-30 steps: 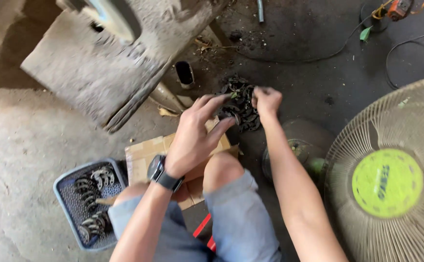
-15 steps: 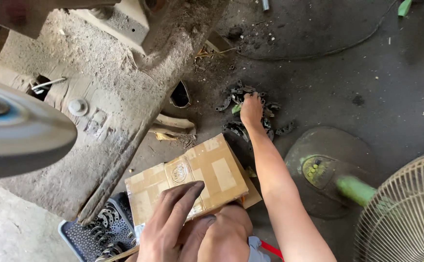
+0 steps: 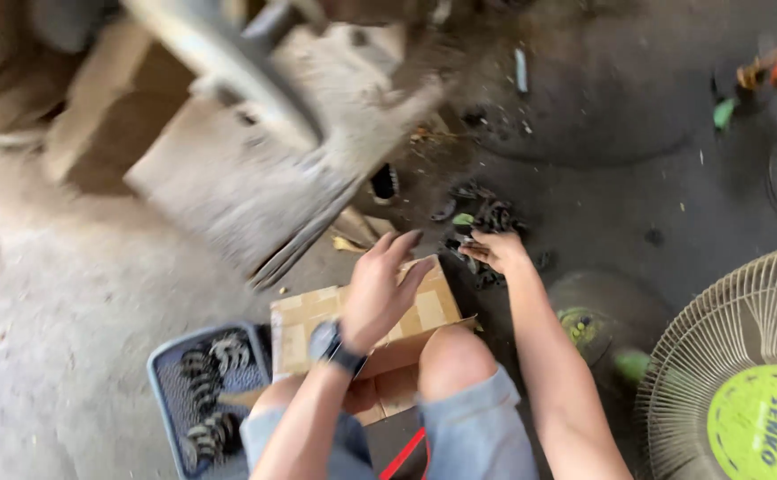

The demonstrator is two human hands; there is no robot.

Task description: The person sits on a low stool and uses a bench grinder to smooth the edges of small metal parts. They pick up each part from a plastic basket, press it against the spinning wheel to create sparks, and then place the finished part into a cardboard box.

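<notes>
Fingers of the right hand (image 3: 493,252) curl in a loose grip onto a dark pile of small greasy metal parts (image 3: 488,222) lying on the grimy concrete floor (image 3: 95,293) at about one o'clock from the knees; whether they pinch a piece I cannot tell. Left hand (image 3: 380,298), grip spread flat, rests on a taped brown cardboard box (image 3: 433,307). A blue plastic basket of coiled parts (image 3: 206,387) sits at eight o'clock, a cream wire fan guard (image 3: 744,373) at four o'clock
</notes>
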